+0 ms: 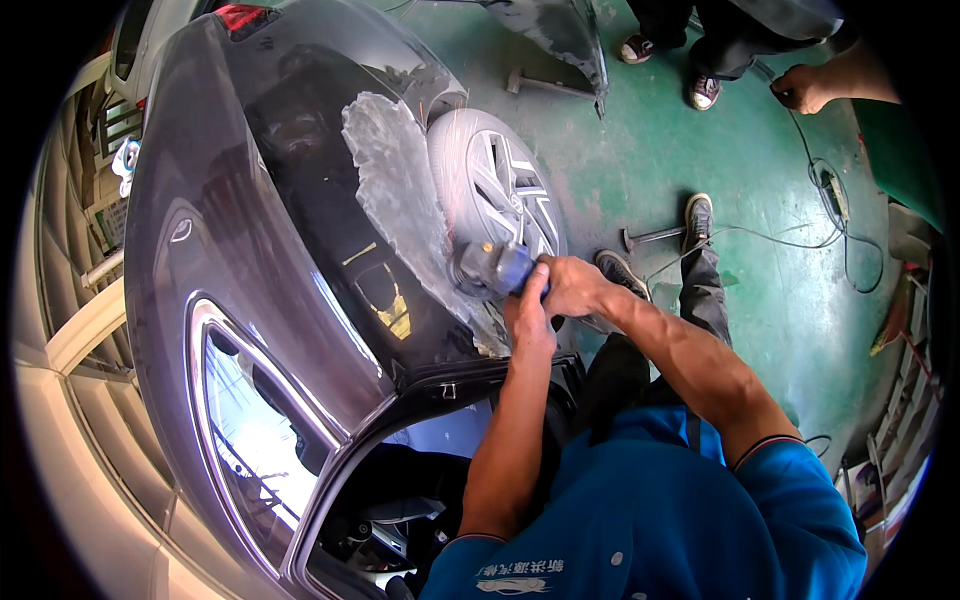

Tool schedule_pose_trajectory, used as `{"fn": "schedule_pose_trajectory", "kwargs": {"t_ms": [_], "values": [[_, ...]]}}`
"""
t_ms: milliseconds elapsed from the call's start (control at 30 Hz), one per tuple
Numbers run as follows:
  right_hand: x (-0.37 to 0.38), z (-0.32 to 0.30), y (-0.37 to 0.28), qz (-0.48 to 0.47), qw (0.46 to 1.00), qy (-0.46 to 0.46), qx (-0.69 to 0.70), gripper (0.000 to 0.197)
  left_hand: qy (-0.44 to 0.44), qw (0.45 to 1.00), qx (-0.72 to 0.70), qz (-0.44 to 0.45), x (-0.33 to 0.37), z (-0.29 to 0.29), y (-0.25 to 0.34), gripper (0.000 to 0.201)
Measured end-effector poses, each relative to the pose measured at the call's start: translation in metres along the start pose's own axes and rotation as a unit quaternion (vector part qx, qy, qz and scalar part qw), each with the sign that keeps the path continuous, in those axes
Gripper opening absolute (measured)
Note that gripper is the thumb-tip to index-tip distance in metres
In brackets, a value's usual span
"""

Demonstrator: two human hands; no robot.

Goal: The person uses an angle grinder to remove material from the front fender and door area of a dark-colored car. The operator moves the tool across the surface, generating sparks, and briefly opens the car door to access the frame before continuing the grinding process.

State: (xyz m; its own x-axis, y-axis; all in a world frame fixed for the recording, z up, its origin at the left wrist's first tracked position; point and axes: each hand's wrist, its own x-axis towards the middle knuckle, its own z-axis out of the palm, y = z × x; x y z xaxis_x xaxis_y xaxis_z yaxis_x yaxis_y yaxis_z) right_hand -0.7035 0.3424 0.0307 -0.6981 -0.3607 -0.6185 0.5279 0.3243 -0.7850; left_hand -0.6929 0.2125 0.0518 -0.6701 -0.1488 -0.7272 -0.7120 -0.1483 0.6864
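Both my hands are closed round a blue angle grinder [492,268]. My left hand [530,318] wraps its near side, and my right hand [577,286] grips its rear end. The grinder's head is at the lower edge of a bare grey metal patch [385,175] on the rear fender of a dark car [200,170]; its disc is hidden. Just beyond the tool stands the rear wheel [500,185], its tire dusty pale. Thin orange streaks, like sparks, show near the top of the wheel arch. A small yellowish patch [393,312] marks the black paint left of the grinder.
The open rear doorway [400,480] lies left of my arms. A power cord [760,228] trails over the green floor [640,150]. T-shaped metal pieces [655,238] stand near my feet. Another person's hand [803,90] and shoes [704,92] are at upper right, beside a loose grey panel [555,35].
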Motion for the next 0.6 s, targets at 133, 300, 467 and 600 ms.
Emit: {"fn": "schedule_pose_trajectory", "kwargs": {"t_ms": [133, 300, 467, 600], "values": [[-0.020, 0.013, 0.017, -0.008, 0.999, -0.020, -0.032, 0.062, 0.041, 0.999, -0.010, -0.019, -0.019, -0.010, -0.035, 0.049], [-0.012, 0.000, -0.003, 0.011, 0.998, 0.005, -0.058, 0.062, -0.027, 0.998, -0.048, -0.031, -0.002, -0.010, -0.016, 0.048], [-0.019, 0.002, 0.003, -0.018, 0.996, 0.024, -0.086, 0.059, 0.011, 0.998, -0.056, -0.019, -0.011, -0.004, -0.023, 0.035], [-0.013, -0.002, -0.008, -0.008, 0.996, 0.035, -0.081, 0.053, -0.055, 0.996, -0.069, -0.005, -0.001, -0.009, -0.013, 0.034]]}}
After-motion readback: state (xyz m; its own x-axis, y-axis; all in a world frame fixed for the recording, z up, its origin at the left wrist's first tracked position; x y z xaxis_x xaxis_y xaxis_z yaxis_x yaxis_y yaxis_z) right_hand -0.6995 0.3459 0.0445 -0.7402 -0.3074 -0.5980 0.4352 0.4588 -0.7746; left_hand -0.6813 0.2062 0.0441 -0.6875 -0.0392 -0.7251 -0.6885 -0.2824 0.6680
